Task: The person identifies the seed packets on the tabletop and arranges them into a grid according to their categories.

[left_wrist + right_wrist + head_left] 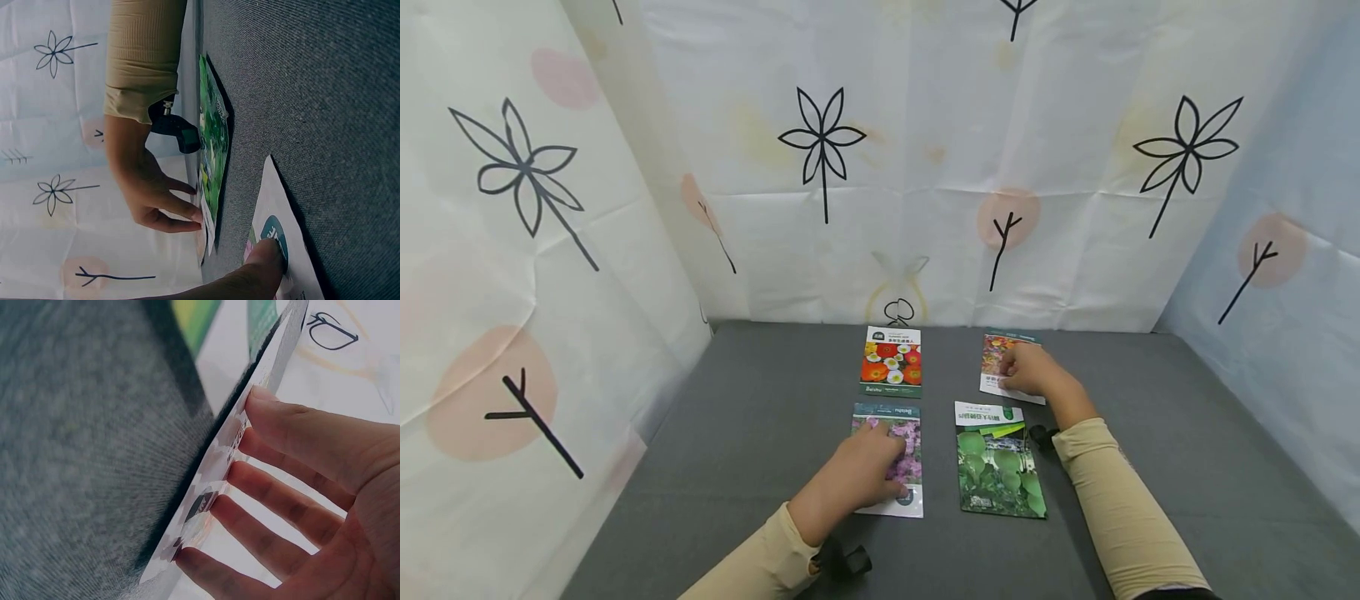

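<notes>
Four-sided seed packets lie on a dark grey table in two columns. My left hand [859, 468] rests on the packet with purple flowers [910, 442], at the near left. In the left wrist view its thumb [265, 253] presses the white end of that packet. At the far right, my right hand [1037, 371] touches a packet with orange and red flowers [992, 354], partly covered by the hand. The right wrist view shows the fingertips and thumb spread along the packet's face [215, 456]. Below it lies a packet with green leaves [1000, 467].
A packet with red, orange and white flowers [891, 362] lies at the far left of the group. Pale cloth walls [925, 167] with plant drawings stand behind and at both sides of the grey table [737, 433]. Each wrist wears a small black device [846, 560].
</notes>
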The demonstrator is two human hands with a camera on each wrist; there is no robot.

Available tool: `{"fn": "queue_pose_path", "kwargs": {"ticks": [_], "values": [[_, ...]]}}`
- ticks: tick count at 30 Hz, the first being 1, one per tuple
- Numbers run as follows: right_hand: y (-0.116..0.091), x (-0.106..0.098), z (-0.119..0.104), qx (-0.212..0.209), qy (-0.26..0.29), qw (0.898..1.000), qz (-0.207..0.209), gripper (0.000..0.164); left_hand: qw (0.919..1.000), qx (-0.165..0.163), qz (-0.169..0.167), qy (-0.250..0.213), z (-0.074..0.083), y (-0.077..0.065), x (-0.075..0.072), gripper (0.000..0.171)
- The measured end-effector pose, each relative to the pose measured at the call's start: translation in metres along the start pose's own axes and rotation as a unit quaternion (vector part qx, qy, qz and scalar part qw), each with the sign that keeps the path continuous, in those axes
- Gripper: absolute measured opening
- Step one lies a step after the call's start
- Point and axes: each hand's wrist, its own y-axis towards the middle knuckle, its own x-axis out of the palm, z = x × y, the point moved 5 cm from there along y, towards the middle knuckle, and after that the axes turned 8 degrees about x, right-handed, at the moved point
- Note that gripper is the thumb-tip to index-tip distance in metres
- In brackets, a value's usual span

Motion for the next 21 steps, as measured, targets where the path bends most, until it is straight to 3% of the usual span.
{"fn": "queue_pose_path", "kwargs": {"ticks": [21], "values": [[0.005,0.006,-0.017,-0.018,-0.031,0.999,-0.01,0.012,0.9999,-0.006,-0.008,0.0,0.001,0.0,-0.001,0.051]]}}
